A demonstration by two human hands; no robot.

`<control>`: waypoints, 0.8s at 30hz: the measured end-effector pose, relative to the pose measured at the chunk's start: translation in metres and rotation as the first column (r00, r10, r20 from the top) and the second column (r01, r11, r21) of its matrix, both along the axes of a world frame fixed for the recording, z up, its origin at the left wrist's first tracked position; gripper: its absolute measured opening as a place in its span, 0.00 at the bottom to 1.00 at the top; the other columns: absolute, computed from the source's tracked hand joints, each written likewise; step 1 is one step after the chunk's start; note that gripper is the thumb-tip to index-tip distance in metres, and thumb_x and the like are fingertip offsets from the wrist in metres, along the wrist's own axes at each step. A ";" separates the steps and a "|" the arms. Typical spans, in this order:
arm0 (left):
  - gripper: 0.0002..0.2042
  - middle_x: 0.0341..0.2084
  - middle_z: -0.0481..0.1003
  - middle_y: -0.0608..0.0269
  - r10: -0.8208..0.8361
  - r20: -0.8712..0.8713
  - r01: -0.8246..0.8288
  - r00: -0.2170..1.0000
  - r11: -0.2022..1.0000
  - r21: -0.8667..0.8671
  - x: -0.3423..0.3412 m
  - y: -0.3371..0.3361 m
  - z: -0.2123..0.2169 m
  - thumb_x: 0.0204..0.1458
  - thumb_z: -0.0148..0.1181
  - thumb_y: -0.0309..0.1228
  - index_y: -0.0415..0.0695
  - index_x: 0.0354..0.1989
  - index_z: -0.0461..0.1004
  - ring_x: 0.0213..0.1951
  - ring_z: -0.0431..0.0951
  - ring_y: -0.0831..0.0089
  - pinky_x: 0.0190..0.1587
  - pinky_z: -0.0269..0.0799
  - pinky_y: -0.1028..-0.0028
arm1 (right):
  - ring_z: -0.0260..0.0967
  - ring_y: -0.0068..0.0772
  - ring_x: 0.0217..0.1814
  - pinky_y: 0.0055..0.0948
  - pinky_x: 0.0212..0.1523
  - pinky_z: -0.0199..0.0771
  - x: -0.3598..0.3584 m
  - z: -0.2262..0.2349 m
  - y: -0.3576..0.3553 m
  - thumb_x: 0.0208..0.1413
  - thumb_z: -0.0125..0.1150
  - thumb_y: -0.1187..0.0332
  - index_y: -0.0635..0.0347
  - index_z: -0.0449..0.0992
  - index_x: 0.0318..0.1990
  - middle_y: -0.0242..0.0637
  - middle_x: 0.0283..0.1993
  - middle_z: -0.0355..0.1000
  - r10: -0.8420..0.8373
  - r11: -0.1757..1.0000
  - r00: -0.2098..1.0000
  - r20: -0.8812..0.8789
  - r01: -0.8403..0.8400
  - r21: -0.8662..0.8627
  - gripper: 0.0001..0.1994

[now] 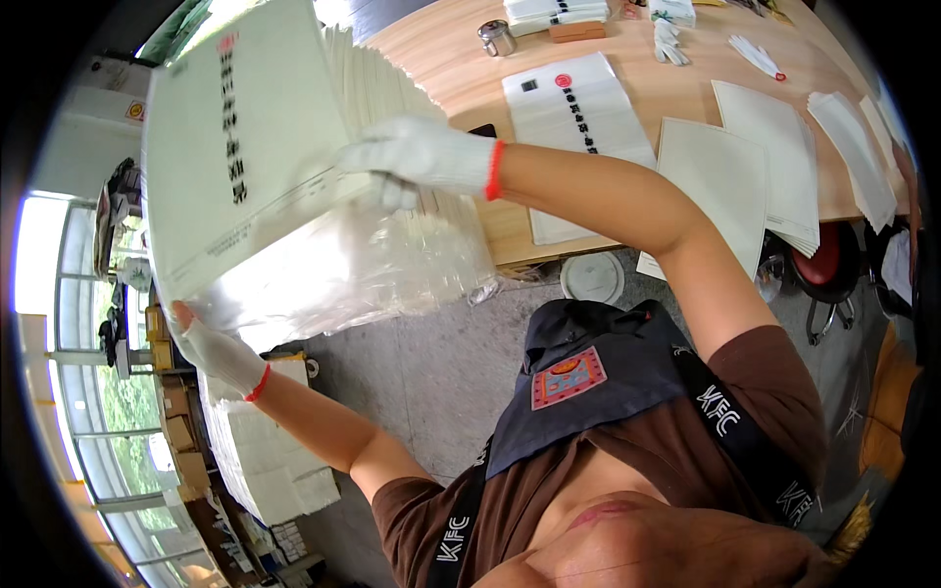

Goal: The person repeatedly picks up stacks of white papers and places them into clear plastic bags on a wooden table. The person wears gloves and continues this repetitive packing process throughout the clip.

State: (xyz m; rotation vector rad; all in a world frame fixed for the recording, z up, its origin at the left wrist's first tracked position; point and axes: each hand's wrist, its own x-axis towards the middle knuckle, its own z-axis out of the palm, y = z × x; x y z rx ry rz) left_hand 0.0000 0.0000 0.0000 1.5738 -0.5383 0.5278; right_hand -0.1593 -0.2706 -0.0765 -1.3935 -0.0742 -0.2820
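A large off-white printed paper sheet (265, 108), perhaps a flat bag, is held up at the left, with a dark column of characters and a small red mark. My left hand (223, 355), in a white glove with a red cuff, grips its lower left corner, the bare thumb showing. My right hand (421, 157), gloved the same way and slightly blurred, closes on the sheet's right edge; its fingertips are partly hard to make out. Just behind stands a thick stack of similar sheets (377, 88). Clear plastic wrap (392, 265) hangs around the pile beneath.
On the wooden table (431, 34) lie a printed white sheet (588, 108), plain sheets (716, 181), a metal cup (497, 38) and spare gloves (669, 44). Another paper stack (265, 441) stands low at left. A white round lid (592, 278) and a red-seated stool (825, 265) are by the table.
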 end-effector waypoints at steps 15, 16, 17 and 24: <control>0.13 0.38 0.74 0.55 -0.632 -0.074 0.539 0.771 0.588 0.603 -0.152 -0.067 -0.404 0.42 0.56 0.19 0.40 0.39 0.74 0.42 0.72 0.58 0.47 0.67 0.65 | 0.42 0.53 0.70 0.49 0.61 0.54 -0.274 -0.276 0.004 0.47 0.52 0.72 0.51 0.48 0.66 0.47 0.71 0.38 -0.823 0.201 0.502 -0.268 -0.183 -0.962 0.36; 0.11 0.38 0.74 0.55 -0.753 -0.027 0.596 0.658 0.498 0.630 -0.164 -0.105 -0.394 0.44 0.57 0.22 0.42 0.39 0.74 0.41 0.73 0.58 0.48 0.66 0.63 | 0.38 0.53 0.71 0.52 0.60 0.55 -0.291 -0.304 0.004 0.48 0.49 0.74 0.48 0.46 0.67 0.45 0.71 0.37 -0.868 0.076 0.427 -0.254 -0.391 -0.917 0.36; 0.10 0.36 0.74 0.55 -0.759 0.044 0.538 0.649 0.500 0.679 -0.168 -0.137 -0.399 0.47 0.57 0.27 0.43 0.39 0.74 0.40 0.72 0.57 0.47 0.66 0.63 | 0.42 0.51 0.70 0.53 0.59 0.57 -0.305 -0.329 0.003 0.47 0.48 0.76 0.45 0.50 0.65 0.42 0.70 0.42 -0.925 0.050 0.349 -0.147 -0.272 -0.961 0.34; 0.10 0.35 0.74 0.59 -0.796 -0.253 0.570 0.549 0.136 0.810 -0.192 -0.280 -0.370 0.45 0.59 0.40 0.51 0.34 0.74 0.40 0.72 0.58 0.44 0.67 0.62 | 0.60 0.40 0.55 0.42 0.54 0.61 -0.399 -0.250 -0.100 0.44 0.46 0.78 0.48 0.68 0.52 0.35 0.53 0.64 -0.926 -0.208 0.339 0.166 -0.090 -0.974 0.24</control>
